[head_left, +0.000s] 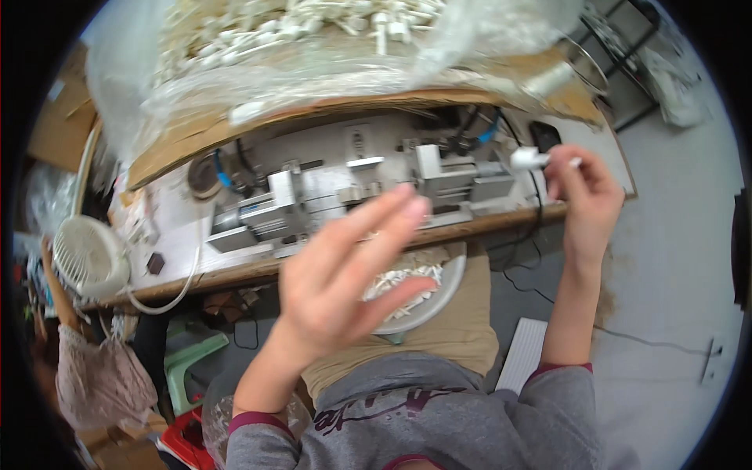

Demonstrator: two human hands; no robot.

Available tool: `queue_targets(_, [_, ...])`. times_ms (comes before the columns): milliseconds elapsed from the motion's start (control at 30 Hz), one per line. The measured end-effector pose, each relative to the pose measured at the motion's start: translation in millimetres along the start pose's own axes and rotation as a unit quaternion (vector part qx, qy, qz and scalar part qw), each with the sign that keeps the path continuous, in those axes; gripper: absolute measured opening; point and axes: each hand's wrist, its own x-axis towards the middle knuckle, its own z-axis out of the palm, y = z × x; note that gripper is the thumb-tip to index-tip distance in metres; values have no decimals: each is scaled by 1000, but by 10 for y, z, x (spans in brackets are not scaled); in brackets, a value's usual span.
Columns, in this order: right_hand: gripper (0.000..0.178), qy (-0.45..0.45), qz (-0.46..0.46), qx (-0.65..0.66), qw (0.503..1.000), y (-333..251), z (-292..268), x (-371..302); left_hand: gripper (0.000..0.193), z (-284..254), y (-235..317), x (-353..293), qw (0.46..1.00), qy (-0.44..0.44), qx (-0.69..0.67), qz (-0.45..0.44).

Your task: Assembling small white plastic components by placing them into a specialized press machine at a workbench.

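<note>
The bench (176,244) runs beneath my right-hand grip and away to its left. Beyond the grip and leftward, a heap of white parts (266,33) lies over plastic and cardboard. Nearer, just left of my grip, stands the right metal slide (450,182), with the left metal slide (274,210) facing it farther along. Below and left of the grip, a basin (451,296) on my lap holds more white pieces. My left hand (333,283) is spread, seemingly bare, above the bench's near edge. My right hand (586,188) has its fingertips pinched on the stem of a white piece (526,159), head pointing left. I judge this a carrying step; the next move calls for a steady pinch and alignment.
</note>
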Motion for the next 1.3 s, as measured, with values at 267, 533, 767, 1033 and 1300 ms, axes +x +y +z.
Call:
queue_targets(267, [24,170,66,-480,858,1298,-1624,635,22,-239,-382,661,989,69,134,2])
queue_targets(533, [37,144,64,-566,809,1319,-1547,516,26,85,-1148,1725,951,-12,289,-110])
queue_targets(767, [27,156,-112,-410,892,263,-484,516,33,199,-1425,1812,918,-111,362,-116])
queue_targets(1033, [15,-84,-476,-301,822,-282,1098,1218,26,-442,-842,1445,981,38,188,18])
queue_targets(1300, [23,-329,-205,-377,841,108,1625,1551,30,-337,-174,184,990,-65,112,-63])
